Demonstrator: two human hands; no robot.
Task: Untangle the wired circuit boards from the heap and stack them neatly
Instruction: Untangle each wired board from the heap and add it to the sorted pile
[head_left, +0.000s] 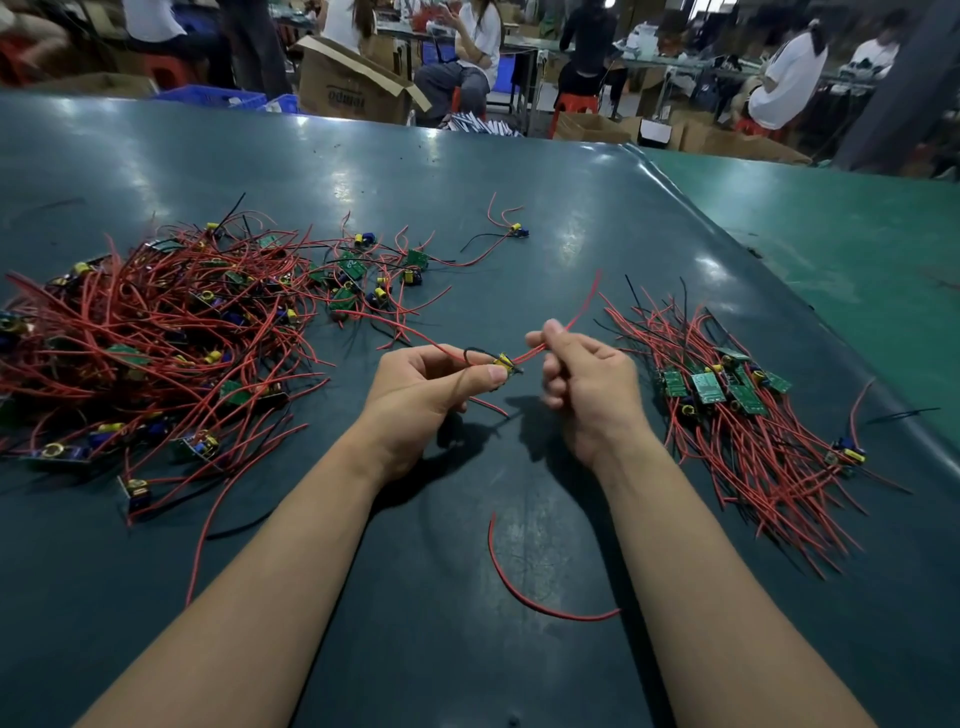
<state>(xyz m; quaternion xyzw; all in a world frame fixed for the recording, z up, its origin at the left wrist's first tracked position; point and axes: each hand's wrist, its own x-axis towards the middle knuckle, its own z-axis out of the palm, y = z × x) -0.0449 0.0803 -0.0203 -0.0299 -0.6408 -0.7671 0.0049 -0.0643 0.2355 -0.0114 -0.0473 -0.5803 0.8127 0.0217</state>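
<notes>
1. Evidently, in the head view, the step in hand was freeing one wired board: the left hand (434, 387) pinched a small circuit board (505, 364) between thumb and fingers, held above the table (519, 208) roughly midway between the two piles.
2. The right hand (584, 382), just right of that board, had its grip closed on one of the board's red wires (576, 317), which ran up and away past its fingers.
3. The tangled heap (150, 332) lay to the board's left; the sorted stack (737, 410), boards aligned and wires trailing toward the person, lay to its right.
4. The next move probably called for straightening the leads, then laying the board onto the stack, aligned with the others.
5. Open table lay below and beyond the board; a loose red wire (524, 587) lay nearer the person. The table's right edge ran just past the stack, so placement needed care.
</notes>
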